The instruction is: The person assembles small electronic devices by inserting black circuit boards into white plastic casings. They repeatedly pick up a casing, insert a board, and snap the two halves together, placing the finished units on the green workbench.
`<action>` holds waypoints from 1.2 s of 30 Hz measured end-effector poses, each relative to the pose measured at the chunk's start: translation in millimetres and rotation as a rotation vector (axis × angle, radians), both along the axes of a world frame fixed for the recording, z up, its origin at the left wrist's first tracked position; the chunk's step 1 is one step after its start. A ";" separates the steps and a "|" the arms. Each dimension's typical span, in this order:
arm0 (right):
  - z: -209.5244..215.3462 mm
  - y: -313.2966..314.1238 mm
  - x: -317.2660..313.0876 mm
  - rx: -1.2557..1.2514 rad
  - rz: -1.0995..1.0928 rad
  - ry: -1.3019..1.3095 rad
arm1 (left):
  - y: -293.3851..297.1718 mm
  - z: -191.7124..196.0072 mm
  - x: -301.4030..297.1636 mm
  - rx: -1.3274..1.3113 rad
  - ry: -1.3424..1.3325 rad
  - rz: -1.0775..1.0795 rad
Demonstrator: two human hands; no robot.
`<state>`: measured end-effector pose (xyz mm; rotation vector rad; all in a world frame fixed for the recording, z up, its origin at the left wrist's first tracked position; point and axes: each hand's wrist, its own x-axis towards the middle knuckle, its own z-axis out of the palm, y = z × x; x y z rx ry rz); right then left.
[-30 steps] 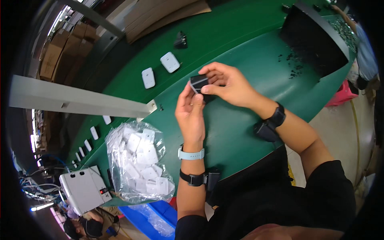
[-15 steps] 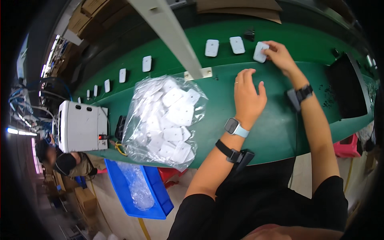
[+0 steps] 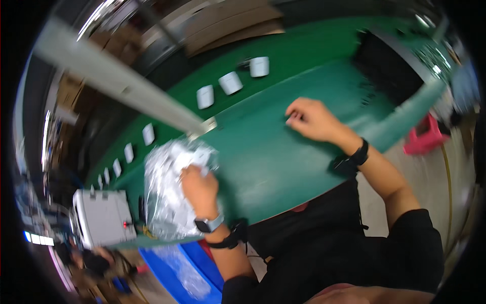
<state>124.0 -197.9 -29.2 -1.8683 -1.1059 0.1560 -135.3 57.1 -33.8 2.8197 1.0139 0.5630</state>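
A clear plastic bag (image 3: 157, 195) full of flat white plastic pieces lies on the green table (image 3: 258, 167) at the left. My left hand (image 3: 200, 190) reaches into the bag's opening and touches the white pieces; its fingertips are hidden among them and blurred. My right hand (image 3: 315, 120) hovers above the table to the right with its fingers curled in, and I cannot make out whether something small is inside. On the green strip beyond, a white plastic housing (image 3: 259, 66) sits beside two more white housings (image 3: 230, 82), apart from both hands.
A slanting pale post (image 3: 121, 91) stands at the table's far edge. Several more white pieces (image 3: 148, 134) line the strip leftward. A white machine (image 3: 104, 215) is at the left, a black tray (image 3: 387, 66) at the far right. Below are a blue bin (image 3: 174, 271) and a pink stool (image 3: 428, 136).
My right hand has let go of the white housing on the strip and drawn back over the table, curled. My left hand has moved left into the bag. The view has turned right.
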 end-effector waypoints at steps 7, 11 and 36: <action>12.2 -143.3 65.4 -0.074 -0.527 -0.181 | -43.4 38.7 56.0 -0.141 -0.381 -0.216; 10.9 -167.9 116.9 -0.302 -0.486 -0.326 | -74.0 23.5 135.8 -1.233 -0.744 -0.515; 0.8 -134.6 161.7 -0.691 -0.324 -0.426 | -89.7 -31.1 184.7 -1.955 -0.842 -0.541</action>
